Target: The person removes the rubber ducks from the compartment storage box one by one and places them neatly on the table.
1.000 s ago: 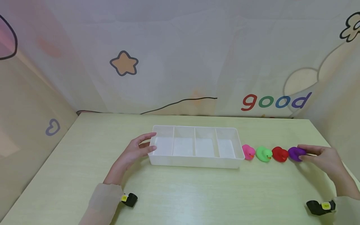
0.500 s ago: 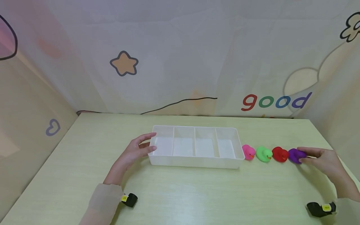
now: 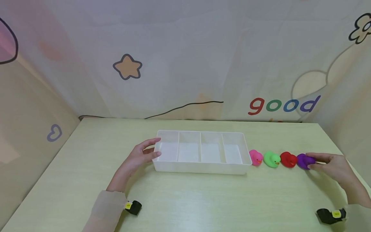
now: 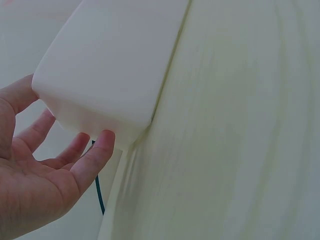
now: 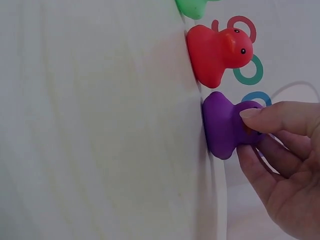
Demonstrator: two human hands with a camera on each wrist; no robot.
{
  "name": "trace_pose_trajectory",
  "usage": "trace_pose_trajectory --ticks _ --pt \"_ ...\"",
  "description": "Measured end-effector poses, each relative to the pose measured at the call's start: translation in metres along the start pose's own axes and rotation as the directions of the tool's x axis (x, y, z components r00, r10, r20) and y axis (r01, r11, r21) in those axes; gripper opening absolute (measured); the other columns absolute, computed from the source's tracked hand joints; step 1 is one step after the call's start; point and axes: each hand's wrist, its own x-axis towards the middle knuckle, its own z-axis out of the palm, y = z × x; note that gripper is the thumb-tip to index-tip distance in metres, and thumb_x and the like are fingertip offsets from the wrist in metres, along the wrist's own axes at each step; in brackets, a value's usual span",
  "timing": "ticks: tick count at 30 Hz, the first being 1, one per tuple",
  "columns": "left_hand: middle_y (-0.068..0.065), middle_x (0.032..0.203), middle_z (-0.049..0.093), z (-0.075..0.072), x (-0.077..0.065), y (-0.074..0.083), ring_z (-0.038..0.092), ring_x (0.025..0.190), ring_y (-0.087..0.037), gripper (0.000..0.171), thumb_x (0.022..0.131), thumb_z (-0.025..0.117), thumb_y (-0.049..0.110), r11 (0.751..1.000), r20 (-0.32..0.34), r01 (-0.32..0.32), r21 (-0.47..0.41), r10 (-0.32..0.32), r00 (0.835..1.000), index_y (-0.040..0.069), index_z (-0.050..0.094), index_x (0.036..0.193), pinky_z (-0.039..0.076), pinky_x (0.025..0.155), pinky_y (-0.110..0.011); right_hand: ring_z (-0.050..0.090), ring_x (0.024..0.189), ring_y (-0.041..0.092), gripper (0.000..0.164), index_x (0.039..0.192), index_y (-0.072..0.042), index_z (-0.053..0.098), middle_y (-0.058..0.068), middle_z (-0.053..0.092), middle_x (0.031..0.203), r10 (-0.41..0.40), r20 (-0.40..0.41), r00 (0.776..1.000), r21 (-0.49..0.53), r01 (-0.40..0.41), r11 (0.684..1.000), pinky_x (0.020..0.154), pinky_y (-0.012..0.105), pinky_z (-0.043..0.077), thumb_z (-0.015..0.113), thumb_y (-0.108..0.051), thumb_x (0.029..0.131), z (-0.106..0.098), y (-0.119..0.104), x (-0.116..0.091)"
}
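A white divided tray (image 3: 200, 167) lies lengthwise on the table. My left hand (image 3: 142, 154) holds its left end, thumb and index finger at the rim; in the left wrist view, other fingertips (image 4: 105, 137) lie against the end wall. To the tray's right runs a row of rubber ducks: a pink duck (image 3: 256, 158), a green duck (image 3: 271, 159), a red duck (image 3: 288, 159) and a purple duck (image 3: 304, 161). My right hand (image 3: 333, 166) pinches the purple duck by its head between thumb and fingers. In the right wrist view, its base is right at the tabletop.
The pale wooden table (image 3: 200, 203) ends at a printed cloth backdrop (image 3: 185, 64) behind, with more cloth along both sides. A black wrist device (image 3: 134, 207) shows by the left sleeve and another black wrist device (image 3: 330, 216) by the right.
My right hand has come slightly down and nearer with the purple duck, which now sits more in line with the other ducks. The left hand and tray stay in place.
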Motion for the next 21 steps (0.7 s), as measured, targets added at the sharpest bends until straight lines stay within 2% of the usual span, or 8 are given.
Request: trace_pose_trajectory --ticks 8,15,18,21 --pt "-0.007 0.142 0.031 0.000 0.001 -0.001 0.036 0.127 -0.031 0.059 0.081 0.069 0.024 1.000 -0.005 0.006 0.008 -0.006 1.000 0.018 0.044 0.135 0.042 0.094 -0.043 0.037 0.079 -0.024 0.030 0.104 -0.009 0.070 -0.037 0.051 0.084 -0.002 -0.008 1.000 -0.064 0.001 0.998 0.061 0.014 0.038 0.072 -0.022 0.078 0.000 0.002 0.002" --pt "-0.007 0.142 0.031 -0.002 0.002 -0.002 0.035 0.128 -0.032 0.058 0.082 0.068 0.024 1.000 0.009 -0.005 0.028 0.005 1.000 0.018 0.044 0.135 0.040 0.096 -0.045 0.039 0.079 -0.024 0.029 0.106 -0.012 0.070 -0.038 0.051 0.084 0.003 -0.007 1.000 -0.037 -0.003 0.999 0.061 0.012 0.039 0.072 -0.021 0.078 0.000 0.000 0.001" --pt "-0.007 0.143 0.031 -0.003 0.002 -0.001 0.033 0.129 -0.033 0.058 0.082 0.068 0.026 0.998 0.019 -0.014 0.063 0.013 1.000 0.019 0.044 0.135 0.038 0.098 -0.046 0.037 0.079 -0.024 0.034 0.110 -0.013 0.067 -0.039 0.050 0.085 0.023 -0.010 1.000 -0.019 -0.023 1.000 0.062 0.013 0.039 0.071 -0.025 0.079 0.000 -0.004 -0.001" --pt "-0.008 0.143 0.032 -0.005 0.002 0.000 0.033 0.129 -0.034 0.059 0.082 0.067 0.028 0.994 0.027 -0.029 0.107 0.026 0.999 0.019 0.043 0.135 0.037 0.099 -0.047 0.036 0.079 -0.025 0.034 0.113 -0.019 0.066 -0.041 0.049 0.086 0.030 -0.025 0.999 0.014 -0.030 0.999 0.062 0.010 0.038 0.071 -0.026 0.080 0.000 -0.008 -0.003"
